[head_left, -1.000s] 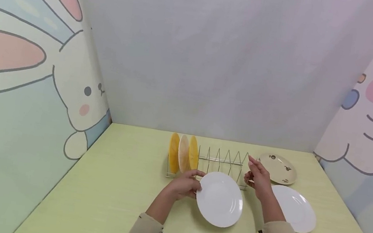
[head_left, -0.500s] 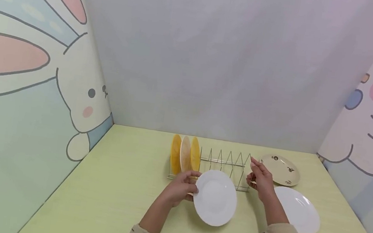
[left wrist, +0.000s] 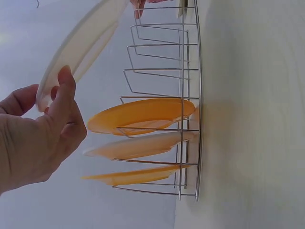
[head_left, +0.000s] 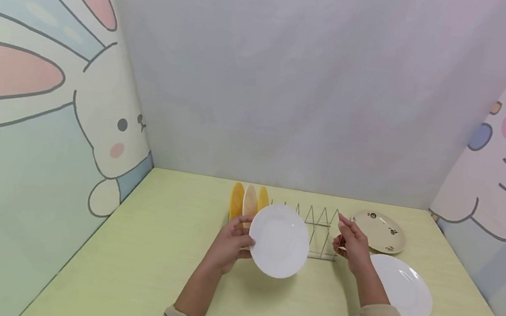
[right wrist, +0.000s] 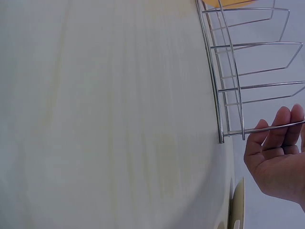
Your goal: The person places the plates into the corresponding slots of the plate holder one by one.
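My left hand (head_left: 229,244) pinches the left rim of a round white plate (head_left: 279,241), thumb on its face and fingers behind. The plate is held up in front of a wire dish rack (head_left: 322,224) and covers part of it. In the left wrist view, two orange plates (left wrist: 143,116) and a pale plate (left wrist: 138,146) between them stand upright in the rack's slots at one end. At the rack's right end, my right hand (head_left: 352,244) grips the end wire, with fingers (right wrist: 281,125) curled around it.
To the right of the rack lies a beige oval plate (head_left: 379,231) with a dark pattern. In front of it a white oval plate (head_left: 403,288) rests on the light green table (head_left: 136,259). Walls with cartoon animals (head_left: 119,126) stand at both sides.
My left hand has raised the white plate and moved it left, nearer the plates in the rack. The right hand has stayed at the rack's end.
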The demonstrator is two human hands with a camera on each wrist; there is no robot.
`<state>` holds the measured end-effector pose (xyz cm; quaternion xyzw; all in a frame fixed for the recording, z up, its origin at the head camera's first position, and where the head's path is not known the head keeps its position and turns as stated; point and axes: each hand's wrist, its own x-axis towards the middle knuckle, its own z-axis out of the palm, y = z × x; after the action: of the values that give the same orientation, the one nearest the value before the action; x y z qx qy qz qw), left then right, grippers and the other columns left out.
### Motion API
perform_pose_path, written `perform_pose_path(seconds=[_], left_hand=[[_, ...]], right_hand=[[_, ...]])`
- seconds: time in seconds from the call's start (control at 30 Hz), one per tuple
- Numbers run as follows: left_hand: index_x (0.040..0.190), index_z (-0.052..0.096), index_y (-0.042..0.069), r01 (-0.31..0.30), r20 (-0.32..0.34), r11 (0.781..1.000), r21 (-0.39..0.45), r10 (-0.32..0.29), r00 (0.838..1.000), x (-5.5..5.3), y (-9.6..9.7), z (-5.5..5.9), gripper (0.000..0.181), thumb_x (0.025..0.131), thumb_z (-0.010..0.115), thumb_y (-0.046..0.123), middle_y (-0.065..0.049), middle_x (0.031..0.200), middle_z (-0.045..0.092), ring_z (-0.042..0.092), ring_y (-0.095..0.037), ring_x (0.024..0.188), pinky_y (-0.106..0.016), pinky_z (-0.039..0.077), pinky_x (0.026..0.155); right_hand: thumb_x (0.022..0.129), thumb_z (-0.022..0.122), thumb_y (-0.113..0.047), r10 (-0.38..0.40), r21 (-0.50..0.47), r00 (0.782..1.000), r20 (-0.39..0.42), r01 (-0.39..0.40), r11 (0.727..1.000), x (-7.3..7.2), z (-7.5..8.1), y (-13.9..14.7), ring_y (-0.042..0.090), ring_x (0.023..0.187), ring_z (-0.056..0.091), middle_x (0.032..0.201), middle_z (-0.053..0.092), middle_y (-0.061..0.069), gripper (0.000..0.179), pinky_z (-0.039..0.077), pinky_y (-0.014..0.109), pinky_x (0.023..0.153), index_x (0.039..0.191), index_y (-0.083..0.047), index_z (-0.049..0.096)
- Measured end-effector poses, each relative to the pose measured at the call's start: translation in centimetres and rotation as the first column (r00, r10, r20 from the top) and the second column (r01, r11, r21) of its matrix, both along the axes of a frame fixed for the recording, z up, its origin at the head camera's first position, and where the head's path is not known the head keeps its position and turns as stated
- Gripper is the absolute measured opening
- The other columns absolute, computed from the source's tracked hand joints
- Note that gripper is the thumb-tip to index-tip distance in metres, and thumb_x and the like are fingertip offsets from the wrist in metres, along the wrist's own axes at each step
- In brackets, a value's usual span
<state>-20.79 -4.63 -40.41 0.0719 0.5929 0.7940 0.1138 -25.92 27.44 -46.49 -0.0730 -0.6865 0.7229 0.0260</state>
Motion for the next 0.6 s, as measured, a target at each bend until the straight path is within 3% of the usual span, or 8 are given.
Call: perform_pose_path(seconds=[0.37, 0.6], left_hand=[[0.119, 0.041, 0.000, -0.138, -0.035, 0.980, 0.146, 0.145, 0.989, -0.6, -0.1, 1.5, 0.046, 0.077, 0.049, -0.018, -0.015, 0.100, 0.051, 0.056, -0.023, 0.084, -0.035, 0.052, 0.063], [0.115, 0.045, 0.002, -0.288, -0.020, 0.939, 0.188, 0.297, 0.955, -1.0, 1.0, 2.2, 0.044, 0.077, 0.053, -0.017, -0.016, 0.102, 0.050, 0.053, -0.025, 0.089, -0.032, 0.051, 0.067]], right_hand=[[0.096, 0.049, -0.035, -0.003, -0.004, 1.000, 0.000, 0.003, 1.000, -0.1, 0.0, -0.1, 0.012, 0.059, 0.054, 0.065, 0.053, 0.000, 0.053, 0.049, 0.029, 0.061, 0.143, -0.013, 0.036], [0.096, 0.049, -0.038, -0.007, -0.004, 1.000, 0.002, 0.007, 1.000, -0.2, 0.0, 0.0, 0.012, 0.059, 0.054, 0.065, 0.053, 0.000, 0.054, 0.049, 0.028, 0.061, 0.143, -0.014, 0.037]])
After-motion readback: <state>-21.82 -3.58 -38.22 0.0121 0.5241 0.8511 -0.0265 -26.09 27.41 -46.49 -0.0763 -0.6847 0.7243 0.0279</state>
